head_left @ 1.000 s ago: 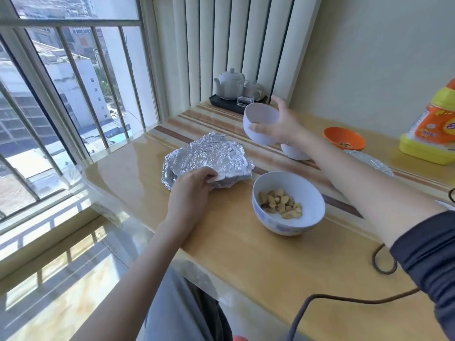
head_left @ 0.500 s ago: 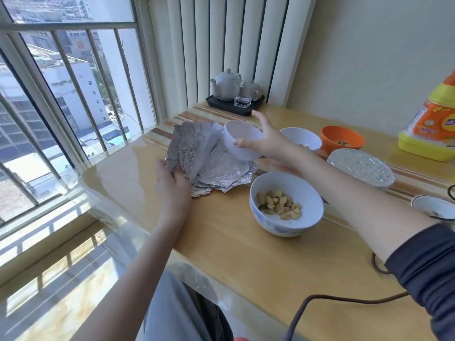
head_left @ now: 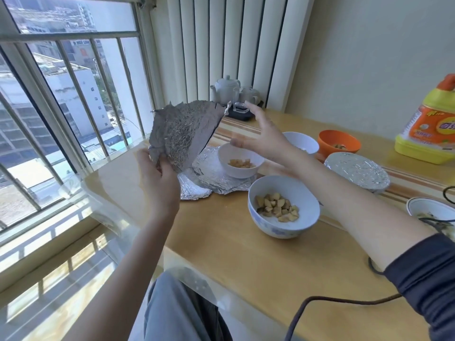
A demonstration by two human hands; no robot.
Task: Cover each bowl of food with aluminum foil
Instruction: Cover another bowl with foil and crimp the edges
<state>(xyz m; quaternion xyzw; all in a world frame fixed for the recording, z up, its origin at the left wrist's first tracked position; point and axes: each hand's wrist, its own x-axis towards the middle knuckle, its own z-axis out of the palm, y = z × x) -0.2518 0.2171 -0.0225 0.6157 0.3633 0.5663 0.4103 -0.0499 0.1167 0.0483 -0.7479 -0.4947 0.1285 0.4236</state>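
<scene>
The left hand (head_left: 157, 178) pinches the lower corner of a crinkled foil sheet (head_left: 182, 134), raised upright above the bench (head_left: 246, 254). The right hand (head_left: 266, 141) hovers with fingers spread and holds nothing, above a small white bowl (head_left: 240, 164) of diced food that sits on the remaining foil sheets (head_left: 211, 183). Nearer stands a patterned bowl (head_left: 283, 207) of chunks, uncovered. A foil-covered bowl (head_left: 357, 172) stands to the right, with an orange bowl (head_left: 338, 142) and another white bowl (head_left: 301, 142) behind, its contents perhaps food but hard to see
</scene>
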